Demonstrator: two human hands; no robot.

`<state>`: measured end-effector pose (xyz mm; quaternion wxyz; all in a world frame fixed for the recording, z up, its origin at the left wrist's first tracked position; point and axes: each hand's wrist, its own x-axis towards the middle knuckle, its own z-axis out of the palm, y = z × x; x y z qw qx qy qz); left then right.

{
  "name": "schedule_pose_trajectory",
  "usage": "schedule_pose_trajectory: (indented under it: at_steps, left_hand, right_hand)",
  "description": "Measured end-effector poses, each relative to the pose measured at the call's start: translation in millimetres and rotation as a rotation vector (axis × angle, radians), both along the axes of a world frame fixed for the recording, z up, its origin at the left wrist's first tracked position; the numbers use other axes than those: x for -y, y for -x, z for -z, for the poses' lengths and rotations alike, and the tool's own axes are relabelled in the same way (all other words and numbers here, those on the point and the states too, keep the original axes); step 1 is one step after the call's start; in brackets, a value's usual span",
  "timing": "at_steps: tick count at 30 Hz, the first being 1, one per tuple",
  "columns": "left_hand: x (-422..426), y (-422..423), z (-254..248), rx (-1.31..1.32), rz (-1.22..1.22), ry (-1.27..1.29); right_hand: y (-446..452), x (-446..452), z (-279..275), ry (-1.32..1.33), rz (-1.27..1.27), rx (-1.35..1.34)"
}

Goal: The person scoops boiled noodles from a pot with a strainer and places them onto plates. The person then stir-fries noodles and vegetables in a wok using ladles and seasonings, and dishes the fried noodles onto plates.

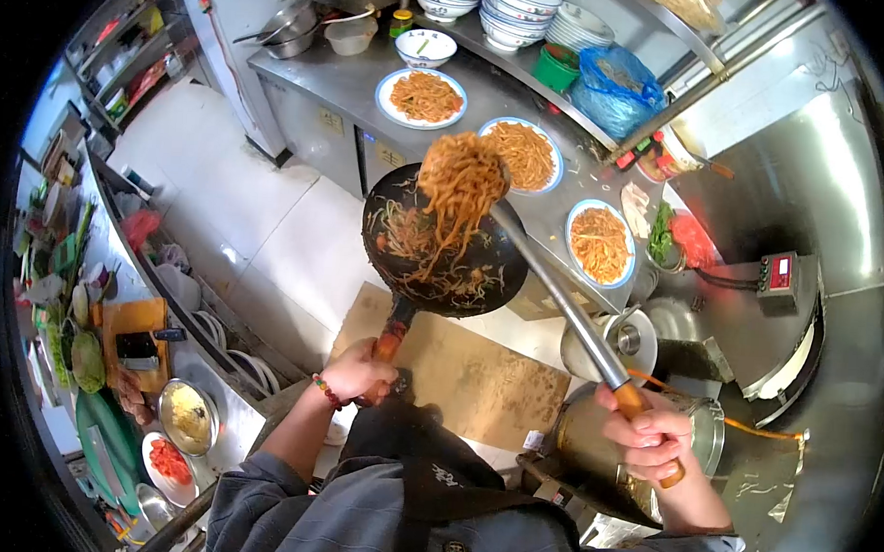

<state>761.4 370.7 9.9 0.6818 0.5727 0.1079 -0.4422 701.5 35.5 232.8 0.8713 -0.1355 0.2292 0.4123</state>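
My left hand [357, 371] is closed round the handle of a black wok [501, 269], which hangs above the floor in front of me. Strands of noodles and bean sprouts lie in the wok. In my right hand [649, 441] is the wooden grip of a long-handled ladle [569, 306]. Its bowl is over the wok, heaped with brown fried noodles [458, 183], some strands trailing down into the wok. Three plates of noodles stand on the steel counter beyond: a left plate [420, 98], a middle plate [522, 155] and a right plate [601, 244].
Bowls [518, 13] are stacked on the shelf beside a blue plastic bag [616, 91]. A steel pot [641, 452] and stove equipment stand to my right. On the left counter are a cutting board with a cleaver [141, 350] and a plate of chopped red food [169, 461]. Cardboard [457, 375] covers the floor.
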Motion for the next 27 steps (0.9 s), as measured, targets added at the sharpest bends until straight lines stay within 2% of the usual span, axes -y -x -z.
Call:
schedule_pose_trajectory:
  at_steps: [4, 6, 7, 10, 14, 16, 18, 20, 22, 25, 27]
  left_hand:
    - [-7, -5, 1, 0.048, -0.031, -0.021]
    - [-10, -8, 4, 0.062, 0.032, -0.048]
    - [-12, -8, 3, 0.011, 0.017, -0.048]
    - [-19, -10, 23, 0.073, 0.106, -0.028]
    - [-19, -14, -2, 0.116, 0.108, -0.025]
    - [-19, -12, -3, 0.153, 0.060, -0.125]
    - [-22, -12, 6, 0.020, 0.066, -0.051]
    - [-22, -11, 16, 0.013, 0.060, -0.011]
    - [-23, -13, 4, -0.094, 0.031, 0.034]
    - [-24, -18, -11, -0.057, 0.046, 0.021]
    - [-25, -15, 8, -0.051, 0.057, 0.002]
  right_hand:
    - [-33, -8, -24, -0.178, 0.007, 0.085]
    - [-53, -11, -32, -0.226, 0.023, 0.132]
    - [-63, -15, -36, -0.229, 0.033, 0.158]
    - [-100, -26, -47, -0.244, 0.035, 0.236]
    - [-157, -37, -53, -0.251, 0.042, 0.311]
    - [-188, -41, -49, -0.250, 0.029, 0.349]
    - [-218, -46, -38, -0.283, 0.012, 0.335]
    - [-246, -53, -25, -0.297, 0.004, 0.336]
    - [-273, -55, -1, -0.229, -0.003, 0.346]
    - [-310, -60, 53, -0.091, -0.029, 0.379]
    - [-328, -71, 91, 0.044, -0.063, 0.407]
